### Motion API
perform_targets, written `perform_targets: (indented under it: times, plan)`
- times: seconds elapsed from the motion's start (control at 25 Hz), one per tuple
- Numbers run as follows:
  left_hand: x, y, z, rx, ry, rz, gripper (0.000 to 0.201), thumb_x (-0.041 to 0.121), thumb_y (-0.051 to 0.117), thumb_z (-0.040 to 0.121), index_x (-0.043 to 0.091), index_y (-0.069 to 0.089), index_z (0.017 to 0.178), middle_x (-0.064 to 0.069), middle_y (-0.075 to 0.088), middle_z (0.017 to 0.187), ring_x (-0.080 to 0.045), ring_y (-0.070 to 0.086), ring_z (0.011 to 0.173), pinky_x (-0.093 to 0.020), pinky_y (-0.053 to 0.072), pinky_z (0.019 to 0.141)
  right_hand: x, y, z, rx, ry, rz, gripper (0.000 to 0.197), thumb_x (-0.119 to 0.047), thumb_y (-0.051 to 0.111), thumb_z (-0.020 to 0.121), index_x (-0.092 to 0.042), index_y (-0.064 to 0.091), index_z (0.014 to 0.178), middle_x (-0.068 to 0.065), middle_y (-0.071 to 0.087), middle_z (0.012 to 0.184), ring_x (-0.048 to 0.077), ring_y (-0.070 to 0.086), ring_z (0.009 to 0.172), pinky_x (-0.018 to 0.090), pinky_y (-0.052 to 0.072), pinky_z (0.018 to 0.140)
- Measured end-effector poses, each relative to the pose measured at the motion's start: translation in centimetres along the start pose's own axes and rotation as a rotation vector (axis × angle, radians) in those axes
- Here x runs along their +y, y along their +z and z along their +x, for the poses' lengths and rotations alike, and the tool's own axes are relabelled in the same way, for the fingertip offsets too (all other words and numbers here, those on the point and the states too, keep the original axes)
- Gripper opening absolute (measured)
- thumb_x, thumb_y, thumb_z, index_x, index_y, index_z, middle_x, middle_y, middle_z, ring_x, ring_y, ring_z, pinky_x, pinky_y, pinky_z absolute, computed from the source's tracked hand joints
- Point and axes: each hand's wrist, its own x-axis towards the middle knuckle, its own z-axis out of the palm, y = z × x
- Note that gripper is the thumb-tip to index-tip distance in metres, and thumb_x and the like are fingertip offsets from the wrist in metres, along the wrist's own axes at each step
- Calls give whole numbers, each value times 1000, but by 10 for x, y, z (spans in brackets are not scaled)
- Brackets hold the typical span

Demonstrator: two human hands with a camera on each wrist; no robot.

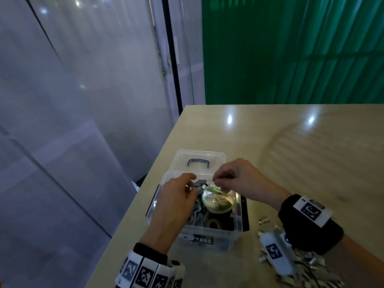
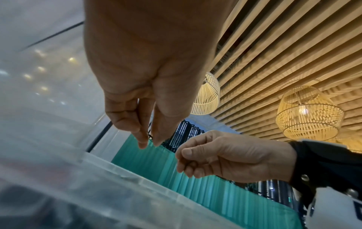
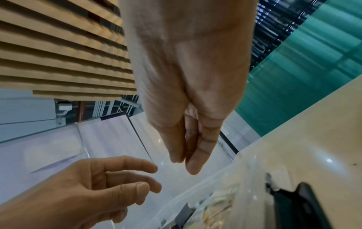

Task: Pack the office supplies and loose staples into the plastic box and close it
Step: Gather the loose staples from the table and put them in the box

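A clear plastic box stands open on the table, its lid with a dark handle folded back behind it. Inside lie grey staple strips, a round clear tub with a green label and a black tape roll. My left hand hovers over the box's left half with loosely curved fingers and holds nothing. My right hand hangs over the tub, thumb and fingertips pressed together; nothing shows between them. A heap of loose staples lies on the table under my right wrist.
The box sits close to the beige table's left edge, which runs diagonally with floor beyond. A black latch hangs on the box's right side. A few staple strips lie beside the box. A green wall stands behind the table.
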Motion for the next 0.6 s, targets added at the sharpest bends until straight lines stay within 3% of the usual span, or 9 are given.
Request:
perform_targets:
  times: [0.2,0.4,0.6]
  plan:
    - [50,42,6,-115,136,-94,33,22,66,92,27,60,125,13,65,101,-3,61,87,-25,53,79,28,-43,-47,60,109,14,7,-9,73,90,-5,78,88,7,74,72,14,70,61,21,57,62]
    - [110,103,-13,-339,247,-85,22,23,62,94,20,67,116,4,66,106,-11,60,90,-29,51,83,74,-70,-102,92,241,-16,10,-21,73,92,-15,78,86,1,73,72,15,70,66,27,59,64]
    - [115,154,-35,-530,118,52,25,22,56,98,12,66,119,-4,60,121,-19,58,109,-32,48,95,122,-70,-129,56,413,-91,7,-29,78,87,-22,79,90,-7,73,81,5,66,73,25,50,65]
